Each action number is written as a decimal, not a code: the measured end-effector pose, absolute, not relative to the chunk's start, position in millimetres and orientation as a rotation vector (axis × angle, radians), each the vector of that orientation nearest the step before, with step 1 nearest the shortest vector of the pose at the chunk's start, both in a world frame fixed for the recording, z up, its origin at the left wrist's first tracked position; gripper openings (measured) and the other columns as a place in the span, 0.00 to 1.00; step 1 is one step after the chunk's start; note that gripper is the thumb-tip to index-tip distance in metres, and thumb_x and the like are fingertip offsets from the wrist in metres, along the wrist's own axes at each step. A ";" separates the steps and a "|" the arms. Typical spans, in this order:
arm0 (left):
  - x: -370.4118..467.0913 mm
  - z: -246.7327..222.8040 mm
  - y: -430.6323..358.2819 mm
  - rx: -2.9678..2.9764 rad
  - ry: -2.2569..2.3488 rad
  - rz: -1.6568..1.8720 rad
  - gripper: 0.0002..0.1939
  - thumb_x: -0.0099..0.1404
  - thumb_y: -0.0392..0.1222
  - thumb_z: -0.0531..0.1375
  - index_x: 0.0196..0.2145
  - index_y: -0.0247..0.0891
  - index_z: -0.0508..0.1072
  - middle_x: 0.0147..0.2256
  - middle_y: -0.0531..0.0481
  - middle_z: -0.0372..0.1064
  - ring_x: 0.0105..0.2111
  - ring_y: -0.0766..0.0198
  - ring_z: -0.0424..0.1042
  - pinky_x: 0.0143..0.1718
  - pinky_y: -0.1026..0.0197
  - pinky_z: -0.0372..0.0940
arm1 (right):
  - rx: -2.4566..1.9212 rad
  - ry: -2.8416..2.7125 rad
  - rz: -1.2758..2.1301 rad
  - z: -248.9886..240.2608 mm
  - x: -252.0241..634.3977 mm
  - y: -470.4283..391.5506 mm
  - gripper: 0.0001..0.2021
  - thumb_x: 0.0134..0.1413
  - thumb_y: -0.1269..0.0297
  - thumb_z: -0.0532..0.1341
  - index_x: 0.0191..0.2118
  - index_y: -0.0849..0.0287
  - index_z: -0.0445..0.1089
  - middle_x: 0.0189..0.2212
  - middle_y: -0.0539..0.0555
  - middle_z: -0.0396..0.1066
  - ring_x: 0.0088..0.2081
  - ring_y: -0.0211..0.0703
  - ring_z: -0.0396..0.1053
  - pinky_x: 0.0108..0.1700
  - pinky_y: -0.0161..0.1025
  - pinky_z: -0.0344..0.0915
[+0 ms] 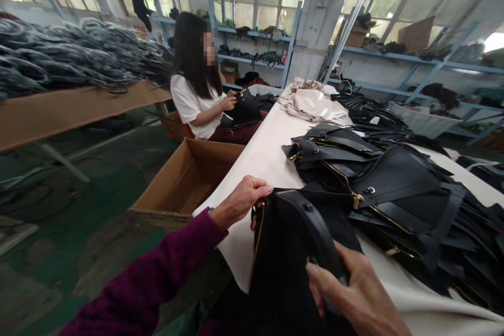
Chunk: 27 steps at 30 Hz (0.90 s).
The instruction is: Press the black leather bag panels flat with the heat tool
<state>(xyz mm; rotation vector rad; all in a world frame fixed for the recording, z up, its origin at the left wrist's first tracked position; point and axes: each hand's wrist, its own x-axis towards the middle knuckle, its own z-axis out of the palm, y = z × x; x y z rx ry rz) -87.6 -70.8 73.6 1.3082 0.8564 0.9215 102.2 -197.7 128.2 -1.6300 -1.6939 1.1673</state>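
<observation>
With thumb and fingers, my left hand point(246, 197) pinches the top edge of a black bag piece point(271, 268). A gold zipper point(258, 239) runs down the left side of this piece, which hangs over the table's near edge. My right hand point(346, 289) is wrapped around a black handheld tool point(311, 220) with a curved body and a small button. The tool's far end lies against the piece, close to my left fingertips. What kind of tool it is, I cannot tell. Beside it on the table is a pile of black bag pieces point(397, 178) with gold zippers and rings.
An open cardboard box point(173, 189) stands left of the white-covered table point(263, 142). Beyond it a seated person point(200, 89) holds a black bag piece. Beige pieces point(311, 102) and black straps point(370, 115) lie farther back. Grey cords point(79, 58) cover another table at left.
</observation>
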 end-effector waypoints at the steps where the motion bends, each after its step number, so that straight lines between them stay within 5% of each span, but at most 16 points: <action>1: -85.6 70.3 -73.5 1.263 0.827 0.920 0.16 0.54 0.45 0.59 0.17 0.33 0.62 0.15 0.58 0.53 0.17 0.75 0.50 0.19 0.68 0.44 | -1.616 -1.672 1.153 132.3 102.6 -193.2 0.12 0.53 0.59 0.55 0.22 0.57 0.62 0.14 0.44 0.64 0.18 0.36 0.65 0.22 0.31 0.60; 11: -79.5 60.2 -76.6 0.862 0.808 0.987 0.16 0.44 0.43 0.67 0.16 0.31 0.64 0.17 0.56 0.59 0.18 0.74 0.57 0.20 0.68 0.52 | -1.760 -1.752 1.091 140.2 121.0 -211.2 0.15 0.53 0.56 0.55 0.19 0.55 0.60 0.14 0.45 0.64 0.20 0.38 0.65 0.25 0.33 0.62; 16: -73.9 55.9 -86.9 0.885 0.738 0.971 0.15 0.47 0.44 0.66 0.18 0.30 0.66 0.18 0.55 0.61 0.18 0.74 0.58 0.20 0.69 0.53 | -1.707 -1.713 1.125 134.6 99.9 -200.7 0.11 0.52 0.61 0.56 0.21 0.56 0.61 0.14 0.44 0.64 0.19 0.37 0.65 0.23 0.31 0.62; 24: -83.7 76.7 -13.4 1.163 0.803 1.249 0.13 0.52 0.42 0.63 0.19 0.31 0.65 0.16 0.57 0.57 0.16 0.76 0.55 0.18 0.70 0.50 | -1.863 -1.612 0.937 148.0 134.5 -202.9 0.18 0.52 0.51 0.56 0.18 0.57 0.62 0.14 0.46 0.63 0.16 0.34 0.60 0.15 0.29 0.54; 27: -83.4 102.9 23.3 1.462 0.774 1.289 0.12 0.55 0.44 0.60 0.23 0.30 0.68 0.17 0.58 0.56 0.17 0.76 0.54 0.19 0.70 0.48 | -1.900 -1.608 1.008 144.1 139.6 -221.5 0.18 0.50 0.49 0.55 0.18 0.56 0.63 0.14 0.46 0.63 0.18 0.37 0.62 0.20 0.31 0.60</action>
